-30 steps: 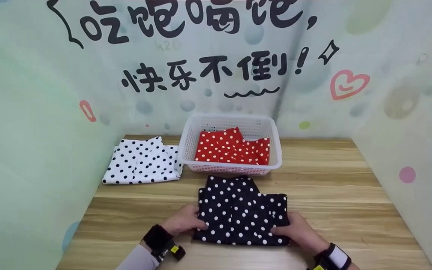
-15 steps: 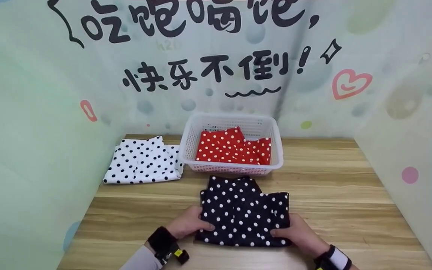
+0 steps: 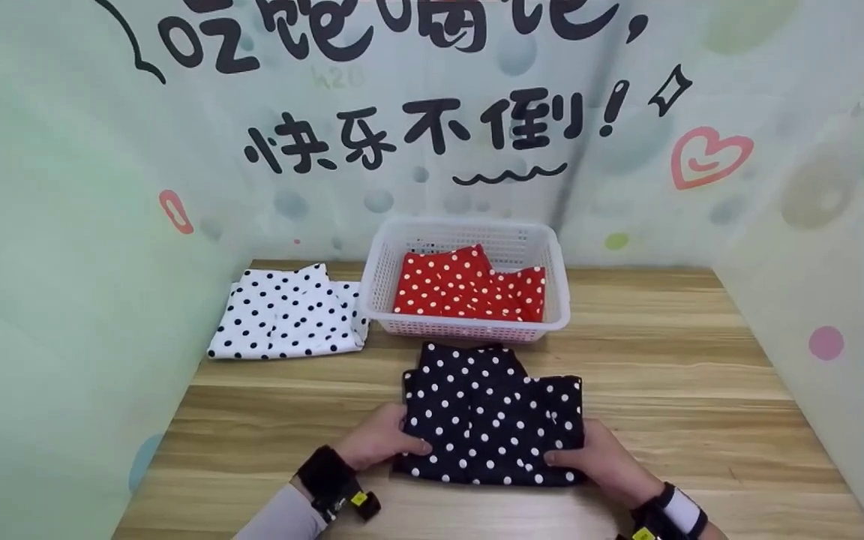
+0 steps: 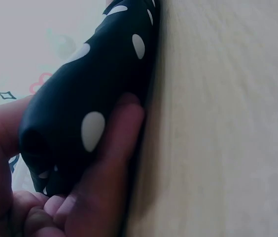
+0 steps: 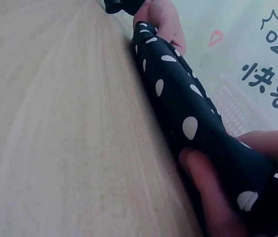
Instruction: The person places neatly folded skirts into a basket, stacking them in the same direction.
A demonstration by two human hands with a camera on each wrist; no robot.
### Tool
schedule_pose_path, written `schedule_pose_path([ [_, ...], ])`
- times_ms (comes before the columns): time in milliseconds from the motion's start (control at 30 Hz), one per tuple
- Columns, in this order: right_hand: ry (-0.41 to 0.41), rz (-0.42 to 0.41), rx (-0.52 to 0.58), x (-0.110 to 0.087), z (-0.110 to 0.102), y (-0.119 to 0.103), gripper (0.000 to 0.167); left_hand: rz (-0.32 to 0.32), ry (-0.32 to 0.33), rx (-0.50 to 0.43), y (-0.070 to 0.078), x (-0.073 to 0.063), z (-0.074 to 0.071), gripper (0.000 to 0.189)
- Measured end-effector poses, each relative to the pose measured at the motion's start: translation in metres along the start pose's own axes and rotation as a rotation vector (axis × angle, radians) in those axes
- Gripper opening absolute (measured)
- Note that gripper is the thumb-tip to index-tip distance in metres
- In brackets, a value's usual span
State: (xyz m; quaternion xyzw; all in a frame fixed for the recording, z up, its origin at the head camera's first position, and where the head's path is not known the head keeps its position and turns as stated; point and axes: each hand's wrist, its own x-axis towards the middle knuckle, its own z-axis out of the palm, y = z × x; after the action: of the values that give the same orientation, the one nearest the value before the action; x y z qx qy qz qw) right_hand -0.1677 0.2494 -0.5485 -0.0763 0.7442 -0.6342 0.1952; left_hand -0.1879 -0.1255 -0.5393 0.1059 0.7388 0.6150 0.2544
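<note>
A folded black garment with white polka dots (image 3: 488, 420) lies at the front middle of the table, its upper edge stepped. My left hand (image 3: 383, 439) pinches its left side, thumb on top; in the left wrist view a finger (image 4: 121, 128) goes along the underside of the thick folded edge. On the other side my right hand (image 3: 601, 457) grips the right end the same way, and the right wrist view shows a finger (image 5: 203, 177) against the fold, close to the tabletop. The white basket (image 3: 469, 330) stands just behind, holding a folded red garment with white dots (image 3: 447, 289).
Left of the basket lies a folded white garment with black dots (image 3: 282, 319), its right edge meeting the basket's side. A printed cloth wall (image 3: 417, 202) rises behind the wooden table (image 3: 672, 352), with more walls at left and right.
The head view has tilted slightly, so everything sits a little higher in it. Both hands keep their hold on the black garment, which has hardly moved on the table.
</note>
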Motion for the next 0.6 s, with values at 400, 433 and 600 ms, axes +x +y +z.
schedule_pose_path([
  [400, -0.078, -0.051, 0.008, -0.003, -0.003, -0.003, 0.049, 0.026, -0.035, 0.078, 0.017, -0.011, -0.009, 0.04],
  [433, -0.087, -0.073, -0.02, -0.003, -0.003, -0.005, 0.048, 0.032, -0.034, 0.111, 0.019, -0.013, -0.01, 0.039],
  [600, -0.15, -0.182, -0.093, -0.013, -0.01, -0.014, 0.045, 0.085, -0.061, 0.209, 0.032, -0.02, -0.009, 0.037],
])
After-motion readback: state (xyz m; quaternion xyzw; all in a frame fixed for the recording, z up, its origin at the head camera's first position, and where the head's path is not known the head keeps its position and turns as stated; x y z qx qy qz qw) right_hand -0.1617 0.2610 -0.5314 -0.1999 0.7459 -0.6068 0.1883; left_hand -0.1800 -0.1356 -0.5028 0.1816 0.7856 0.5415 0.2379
